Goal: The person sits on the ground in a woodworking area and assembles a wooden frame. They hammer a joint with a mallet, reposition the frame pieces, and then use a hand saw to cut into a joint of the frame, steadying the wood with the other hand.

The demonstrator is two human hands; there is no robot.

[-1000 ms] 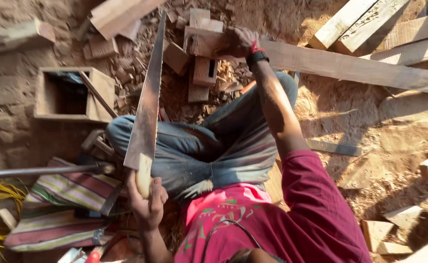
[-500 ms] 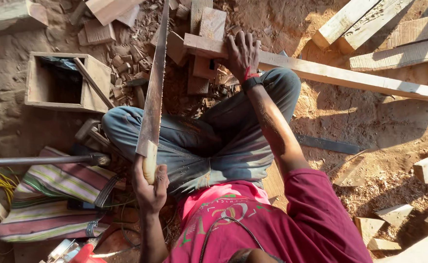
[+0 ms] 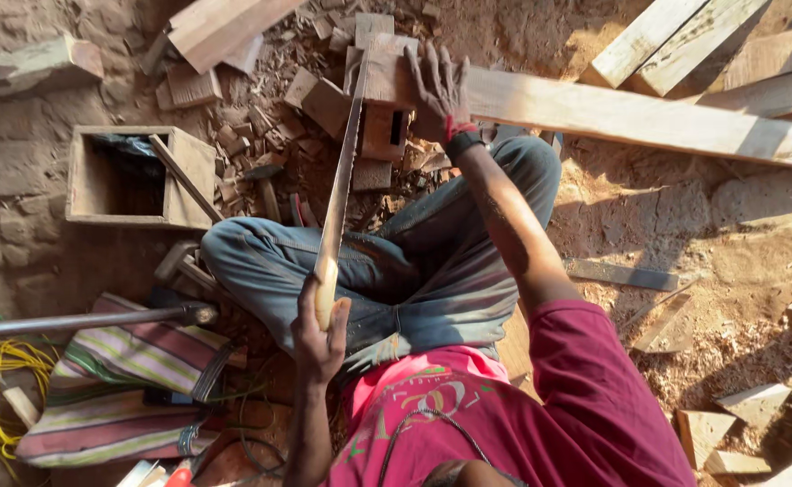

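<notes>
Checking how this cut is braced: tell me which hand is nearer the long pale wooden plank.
Right. The right hand lies flat on the plank; the left hand is back over the lap, gripping the long handsaw.

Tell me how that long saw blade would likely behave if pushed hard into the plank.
The saw looks long and thin, so it would probably flex or buckle sideways. Held only at its handle by the left hand, its tip may wander. The right hand pressing the plank should limit sliding.

No label, sign or screen shows here; the only package-like thing is an open, square wooden box [image 3: 131,177] of pale boards, standing on the dirt floor at upper left.
</notes>
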